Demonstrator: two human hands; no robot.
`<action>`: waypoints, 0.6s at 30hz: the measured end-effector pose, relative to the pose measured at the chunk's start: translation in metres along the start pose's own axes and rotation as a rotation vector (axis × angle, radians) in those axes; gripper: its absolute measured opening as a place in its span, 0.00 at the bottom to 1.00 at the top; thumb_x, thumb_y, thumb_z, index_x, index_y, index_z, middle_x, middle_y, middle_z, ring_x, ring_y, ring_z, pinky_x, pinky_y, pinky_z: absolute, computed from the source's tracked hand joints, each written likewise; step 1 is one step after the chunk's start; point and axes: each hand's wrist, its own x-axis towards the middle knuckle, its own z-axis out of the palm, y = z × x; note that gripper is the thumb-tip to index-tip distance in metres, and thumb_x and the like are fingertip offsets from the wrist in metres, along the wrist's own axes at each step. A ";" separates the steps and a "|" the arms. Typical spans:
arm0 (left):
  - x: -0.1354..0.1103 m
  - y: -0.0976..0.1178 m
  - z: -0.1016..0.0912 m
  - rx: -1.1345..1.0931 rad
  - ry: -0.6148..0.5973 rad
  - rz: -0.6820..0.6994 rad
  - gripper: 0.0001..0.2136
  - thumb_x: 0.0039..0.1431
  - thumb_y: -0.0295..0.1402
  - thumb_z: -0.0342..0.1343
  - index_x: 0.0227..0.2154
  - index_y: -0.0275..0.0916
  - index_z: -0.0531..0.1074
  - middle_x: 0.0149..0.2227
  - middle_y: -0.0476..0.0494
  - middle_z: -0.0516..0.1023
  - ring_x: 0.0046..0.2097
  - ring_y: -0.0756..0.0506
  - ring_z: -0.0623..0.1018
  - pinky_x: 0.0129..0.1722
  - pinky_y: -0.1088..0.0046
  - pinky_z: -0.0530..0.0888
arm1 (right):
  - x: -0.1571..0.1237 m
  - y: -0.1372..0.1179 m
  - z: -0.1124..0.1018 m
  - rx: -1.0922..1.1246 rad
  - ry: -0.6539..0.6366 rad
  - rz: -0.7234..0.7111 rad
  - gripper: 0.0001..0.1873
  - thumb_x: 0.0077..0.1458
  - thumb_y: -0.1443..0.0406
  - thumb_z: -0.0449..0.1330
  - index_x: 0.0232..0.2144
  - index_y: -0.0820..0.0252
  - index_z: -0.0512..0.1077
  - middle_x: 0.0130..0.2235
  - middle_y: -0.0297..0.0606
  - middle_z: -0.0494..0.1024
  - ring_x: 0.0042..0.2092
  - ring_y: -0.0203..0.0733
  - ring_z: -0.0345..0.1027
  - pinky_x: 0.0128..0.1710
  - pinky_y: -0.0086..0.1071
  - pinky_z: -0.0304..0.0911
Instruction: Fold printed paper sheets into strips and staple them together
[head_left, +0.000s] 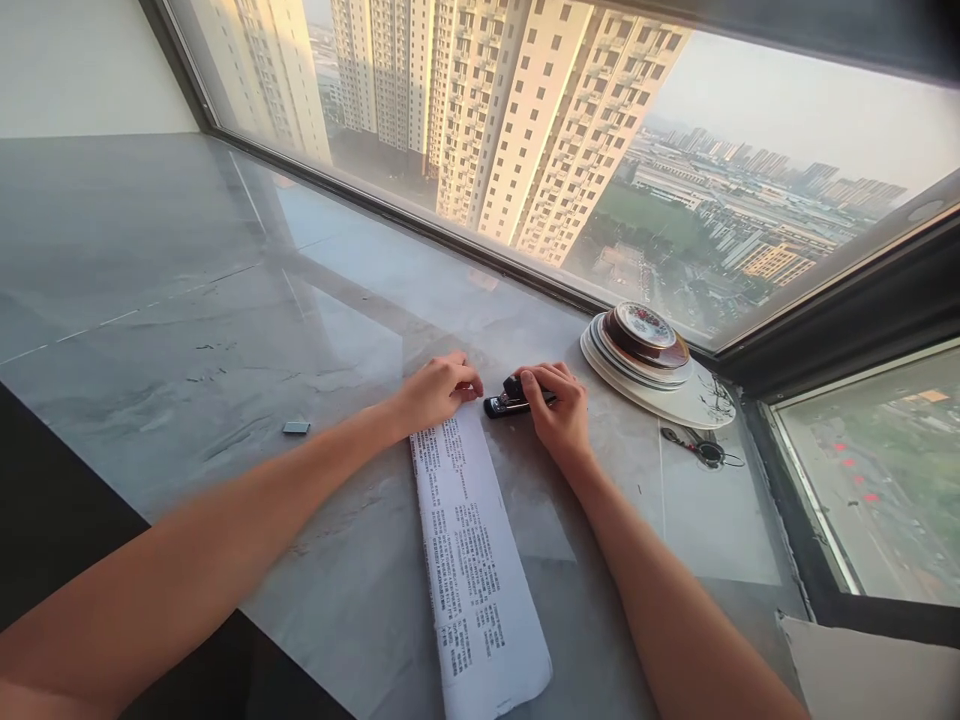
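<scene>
A long folded strip of printed paper (pixel 472 540) lies on the grey stone surface, its far end under my left hand (pixel 441 390). The fingers of that hand curl closed at the paper's far edge, partly hiding it. Just to the right, my right hand (pixel 559 405) is wrapped round a black stapler (pixel 501 404). The stapler's front end points left, close to the paper's far corner but apart from it. Its rear part is covered by my fingers.
A stack of plates (pixel 637 355) stands by the window at the right. Near it lies a dark corded object (pixel 709 453). A small box of staples (pixel 296 428) sits at the left, near my forearm. A pale sheet (pixel 862 665) shows at the lower right.
</scene>
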 end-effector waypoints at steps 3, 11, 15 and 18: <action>0.000 -0.001 0.004 0.182 0.003 0.109 0.08 0.67 0.27 0.54 0.42 0.41 0.78 0.45 0.43 0.73 0.46 0.43 0.76 0.49 0.64 0.72 | 0.000 0.000 0.000 -0.009 -0.015 -0.014 0.20 0.71 0.56 0.52 0.34 0.54 0.80 0.36 0.36 0.83 0.41 0.44 0.70 0.47 0.40 0.59; 0.000 0.008 0.001 0.298 0.114 0.199 0.07 0.68 0.29 0.55 0.44 0.41 0.77 0.45 0.42 0.75 0.49 0.42 0.75 0.52 0.61 0.69 | 0.000 0.003 0.004 -0.105 0.067 0.000 0.22 0.71 0.53 0.51 0.32 0.55 0.79 0.34 0.37 0.82 0.39 0.44 0.68 0.45 0.39 0.58; -0.006 0.025 -0.008 0.110 -0.046 0.500 0.07 0.68 0.30 0.55 0.43 0.43 0.79 0.46 0.44 0.79 0.47 0.45 0.77 0.52 0.63 0.69 | 0.001 0.008 0.005 -0.119 0.142 0.014 0.21 0.70 0.52 0.53 0.33 0.55 0.79 0.31 0.36 0.79 0.37 0.43 0.66 0.44 0.38 0.57; -0.011 0.037 -0.011 -0.020 -0.323 0.674 0.07 0.66 0.31 0.58 0.42 0.46 0.80 0.46 0.46 0.81 0.45 0.46 0.79 0.53 0.64 0.69 | 0.002 0.012 0.006 -0.149 0.195 0.065 0.24 0.70 0.51 0.52 0.28 0.56 0.76 0.28 0.35 0.75 0.35 0.42 0.63 0.42 0.37 0.55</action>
